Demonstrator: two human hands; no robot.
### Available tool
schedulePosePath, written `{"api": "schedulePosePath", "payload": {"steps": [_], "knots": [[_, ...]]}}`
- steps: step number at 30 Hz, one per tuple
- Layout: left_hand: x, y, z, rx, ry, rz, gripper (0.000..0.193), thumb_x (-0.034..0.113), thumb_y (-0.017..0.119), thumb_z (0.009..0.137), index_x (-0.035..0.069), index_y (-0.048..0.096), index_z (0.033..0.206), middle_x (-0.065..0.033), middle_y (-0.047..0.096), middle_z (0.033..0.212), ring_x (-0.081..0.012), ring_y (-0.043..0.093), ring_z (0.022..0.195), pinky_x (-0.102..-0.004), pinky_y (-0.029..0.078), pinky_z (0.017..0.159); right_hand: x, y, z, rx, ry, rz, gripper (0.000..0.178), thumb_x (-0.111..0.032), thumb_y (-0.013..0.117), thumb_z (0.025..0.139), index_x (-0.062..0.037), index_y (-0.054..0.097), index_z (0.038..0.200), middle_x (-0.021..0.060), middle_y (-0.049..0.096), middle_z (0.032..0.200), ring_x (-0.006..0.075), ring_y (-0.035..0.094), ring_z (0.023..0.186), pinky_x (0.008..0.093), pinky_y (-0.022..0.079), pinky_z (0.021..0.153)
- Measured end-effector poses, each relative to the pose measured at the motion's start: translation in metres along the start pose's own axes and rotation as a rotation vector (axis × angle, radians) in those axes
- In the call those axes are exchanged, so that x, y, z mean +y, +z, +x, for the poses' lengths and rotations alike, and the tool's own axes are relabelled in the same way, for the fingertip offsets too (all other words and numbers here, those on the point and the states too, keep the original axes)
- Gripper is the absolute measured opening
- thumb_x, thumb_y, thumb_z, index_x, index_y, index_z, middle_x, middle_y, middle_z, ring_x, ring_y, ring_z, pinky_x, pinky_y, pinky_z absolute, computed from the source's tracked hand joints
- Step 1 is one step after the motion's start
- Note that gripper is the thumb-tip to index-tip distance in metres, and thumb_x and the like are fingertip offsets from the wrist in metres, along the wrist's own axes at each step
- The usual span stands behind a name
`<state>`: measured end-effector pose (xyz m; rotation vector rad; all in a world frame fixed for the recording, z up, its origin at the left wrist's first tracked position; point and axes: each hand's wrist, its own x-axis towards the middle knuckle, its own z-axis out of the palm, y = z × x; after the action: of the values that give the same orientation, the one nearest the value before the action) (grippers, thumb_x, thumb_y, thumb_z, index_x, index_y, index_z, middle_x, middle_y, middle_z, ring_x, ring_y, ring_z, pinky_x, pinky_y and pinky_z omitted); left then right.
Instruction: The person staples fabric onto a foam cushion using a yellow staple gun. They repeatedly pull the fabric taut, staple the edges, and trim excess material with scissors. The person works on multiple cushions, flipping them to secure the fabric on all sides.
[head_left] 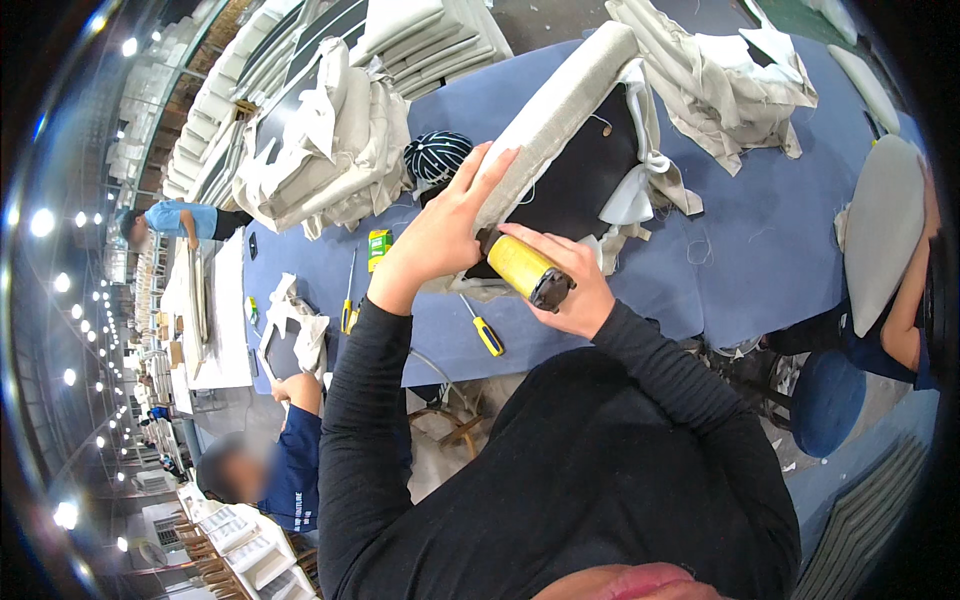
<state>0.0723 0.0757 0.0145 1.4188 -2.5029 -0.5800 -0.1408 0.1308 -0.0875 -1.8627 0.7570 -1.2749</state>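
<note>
An upholstered seat panel (560,110) lies tilted across the table, with beige fabric along its raised edge and a black underside (575,170) showing. Loose fabric and white lining hang from its right side. My left hand (445,225) grips the near end of the padded edge, thumb toward the underside. In my right hand (580,290) is a yellow staple gun (525,270) with a black end cap, its nose against the panel close to my left hand. The exact contact point is hidden by the tool and my fingers.
Beige covered pieces are heaped at left (330,140) and far right (720,85). On the blue table (660,290) lie a screwdriver (487,335), a green-yellow box (380,248) and a dark striped round object (437,157). Co-workers handle pieces at both sides; a blue stool (828,400) stands right.
</note>
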Motion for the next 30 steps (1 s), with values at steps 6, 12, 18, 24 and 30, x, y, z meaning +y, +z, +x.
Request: {"api": "schedulePosePath", "payload": {"steps": [6, 12, 18, 24, 30], "knots": [[-0.008, -0.006, -0.006, -0.06, 0.037, -0.051, 0.127, -0.01, 0.075, 0.071, 0.024, 0.021, 0.18, -0.0253, 0.024, 0.181, -0.0506, 0.042, 0.159, -0.0499, 0.045, 0.126, 0.03, -0.003, 0.0, -0.062, -0.031, 0.237, 0.08, -0.005, 0.083, 0.078, -0.0072, 0.062, 0.155, 0.02, 0.075, 0.139, 0.0307, 0.077, 0.124, 0.0393, 0.059, 0.107], [-0.016, 0.011, -0.03, 0.112, -0.001, -0.185, 0.102, 0.014, 0.081, 0.085, 0.021, 0.036, 0.176, -0.0218, 0.037, 0.177, -0.0434, 0.042, 0.161, -0.0477, 0.039, 0.13, 0.12, -0.096, -0.063, -0.279, 0.801, 0.429, 0.069, -0.004, 0.077, 0.098, -0.0167, 0.057, 0.163, -0.0012, 0.071, 0.104, 0.0058, 0.057, 0.065, 0.0266, 0.048, 0.057], [-0.009, 0.028, -0.027, 0.26, 0.047, -0.027, 0.086, 0.011, 0.073, 0.094, 0.026, 0.04, 0.172, -0.0163, 0.048, 0.172, -0.0507, 0.066, 0.129, -0.0524, 0.061, 0.105, 0.234, -0.139, -0.226, 0.136, 0.825, -0.764, 0.084, -0.003, 0.076, 0.077, -0.0171, 0.061, 0.158, 0.0263, 0.071, 0.135, 0.0446, 0.063, 0.134, 0.0498, 0.05, 0.116], [-0.032, 0.018, 0.007, 0.172, 0.032, -0.368, 0.06, 0.036, 0.049, 0.113, 0.019, 0.048, 0.171, -0.017, 0.052, 0.17, -0.0352, 0.052, 0.155, -0.0431, 0.037, 0.131, 0.218, -0.16, -0.169, 0.242, 1.251, -0.353, 0.059, -0.017, 0.086, 0.082, -0.0065, 0.073, 0.138, 0.0151, 0.08, 0.106, 0.0294, 0.078, 0.078, 0.042, 0.064, 0.072], [-0.065, 0.025, 0.037, 0.197, 0.094, -0.442, 0.055, 0.031, 0.045, 0.121, 0.007, 0.047, 0.171, -0.0109, 0.049, 0.175, -0.0233, 0.044, 0.161, -0.0368, 0.029, 0.135, 0.09, -0.08, -0.056, 0.068, 0.816, 0.135, 0.031, -0.01, 0.086, 0.094, 0.0018, 0.078, 0.122, 0.0052, 0.083, 0.097, 0.0072, 0.065, 0.066, 0.0262, 0.049, 0.058]]}}
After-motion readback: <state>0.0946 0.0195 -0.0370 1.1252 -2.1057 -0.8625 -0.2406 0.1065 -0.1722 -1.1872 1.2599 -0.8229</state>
